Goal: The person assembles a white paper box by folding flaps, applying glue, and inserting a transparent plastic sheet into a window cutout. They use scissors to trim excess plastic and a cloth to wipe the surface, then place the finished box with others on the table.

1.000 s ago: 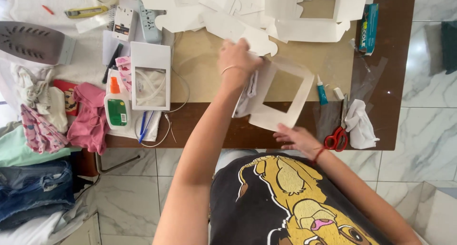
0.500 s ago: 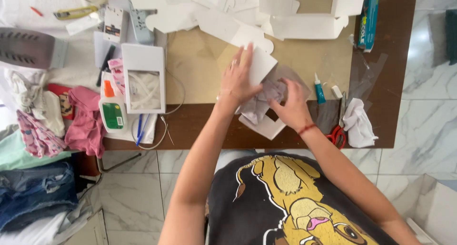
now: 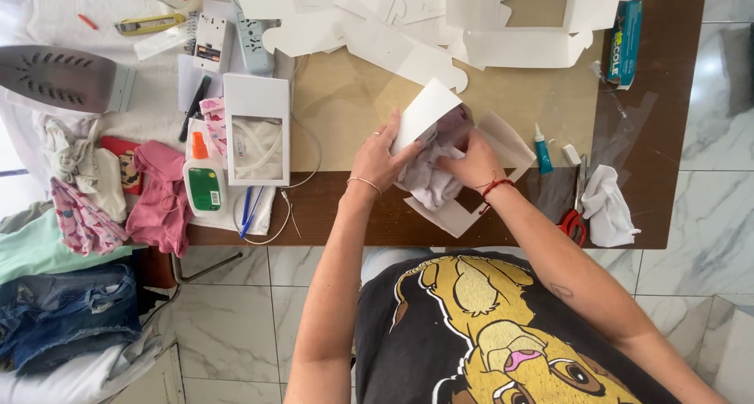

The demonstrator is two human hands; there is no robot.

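Head view, looking down on a brown wooden table (image 3: 675, 98) with a tan mat across its middle.

Left hand (image 3: 378, 159): fingers extended and spread, palm down, pressing the raised flap of a white cardboard box blank (image 3: 428, 109). The fingertips touch the flap's lower edge, and a thin bracelet sits at the wrist.

Right hand (image 3: 471, 162): fingers curled and closed on a pale lilac folded garment (image 3: 428, 176), pushing it against the box blank. A red cord is tied at the wrist.

The garment lies bunched between the two hands, partly under the lifted flap, on the near centre of the table. Part of the box blank juts past the table's front edge below the garment.

Surroundings:
- A small glue tube with blue cap (image 3: 542, 149) lies just right of the right hand.
- Red-handled scissors (image 3: 575, 215) and a crumpled white cloth (image 3: 609, 208) lie further right, near the table edge.
- A finished white window box (image 3: 257, 129) holding a garment lies to the left, with a white glue bottle with orange cap (image 3: 203, 180) beside it.
- More flat white box cutouts (image 3: 393, 27) are piled at the far edge.
- A clothes iron (image 3: 63, 78) rests on its side at far left, above a heap of small garments (image 3: 94, 192).
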